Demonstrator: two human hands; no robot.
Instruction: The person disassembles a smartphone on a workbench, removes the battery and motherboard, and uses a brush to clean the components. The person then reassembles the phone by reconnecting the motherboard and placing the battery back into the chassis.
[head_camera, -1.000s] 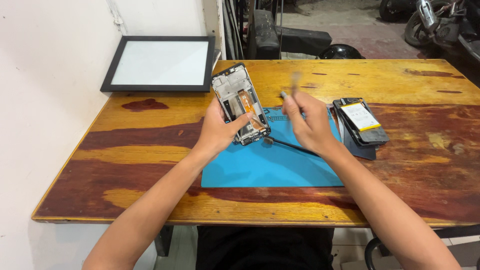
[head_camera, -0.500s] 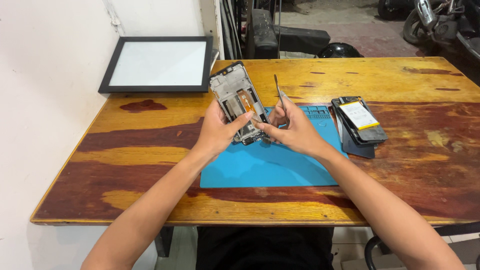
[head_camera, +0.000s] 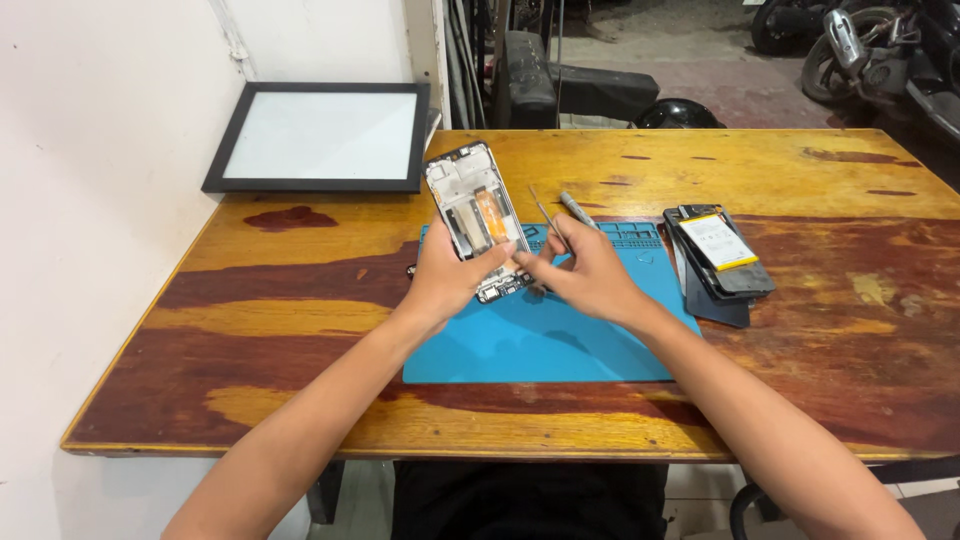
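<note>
- The lower end of the opened phone is covered by the left hand and the fingers of the right hand.
- What the thin tweezers grip is too small to tell.
- The motorbike, upper right, is cut by the frame's edge.
- Both elbows run off the bottom edge.

You're at a phone repair workshop: worn wooden table, blue repair mat, opened phone, stacked phone parts, motorbikes parked behind.
</note>
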